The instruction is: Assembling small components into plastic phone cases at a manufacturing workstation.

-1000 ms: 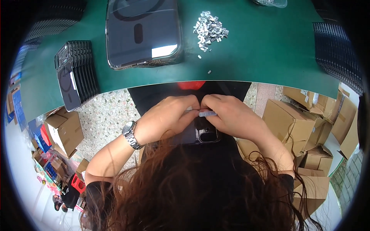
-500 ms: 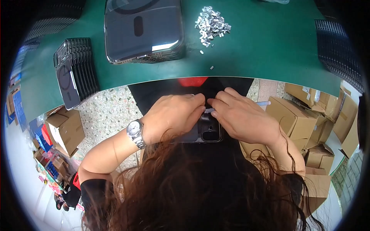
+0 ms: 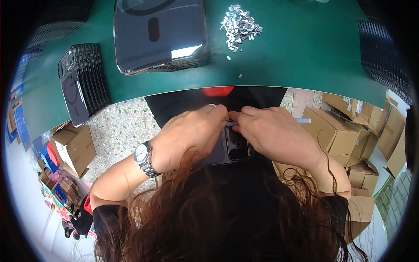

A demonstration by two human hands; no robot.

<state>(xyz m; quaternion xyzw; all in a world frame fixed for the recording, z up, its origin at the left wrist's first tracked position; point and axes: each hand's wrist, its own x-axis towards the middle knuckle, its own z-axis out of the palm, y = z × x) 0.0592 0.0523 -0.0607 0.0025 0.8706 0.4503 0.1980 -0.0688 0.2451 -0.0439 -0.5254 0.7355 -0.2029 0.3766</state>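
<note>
A dark phone case (image 3: 238, 152) lies over my lap with its camera cutout toward the right. My left hand (image 3: 196, 126), wearing a metal watch (image 3: 144, 158), is closed on the case's upper edge. My right hand (image 3: 275, 133) grips a thin, pale pen-like tool (image 3: 303, 120); its rear end sticks out to the right and its tip is near the left fingertips. The fingertips of both hands nearly meet over the case. Whatever small piece may be between them is hidden.
On the green table (image 3: 297, 56) stand a large stack of dark phone cases (image 3: 161, 41), a smaller stack (image 3: 83, 83) to its left, and a pile of small silvery pieces (image 3: 240, 27). More cases (image 3: 384, 56) line the right edge. Cardboard boxes (image 3: 334, 131) crowd the floor at right.
My right hand has shifted slightly, and the pen-like tool's rear end has moved a little right and down. My left hand and wrist have edged left. The case stays in place, slightly tilted.
</note>
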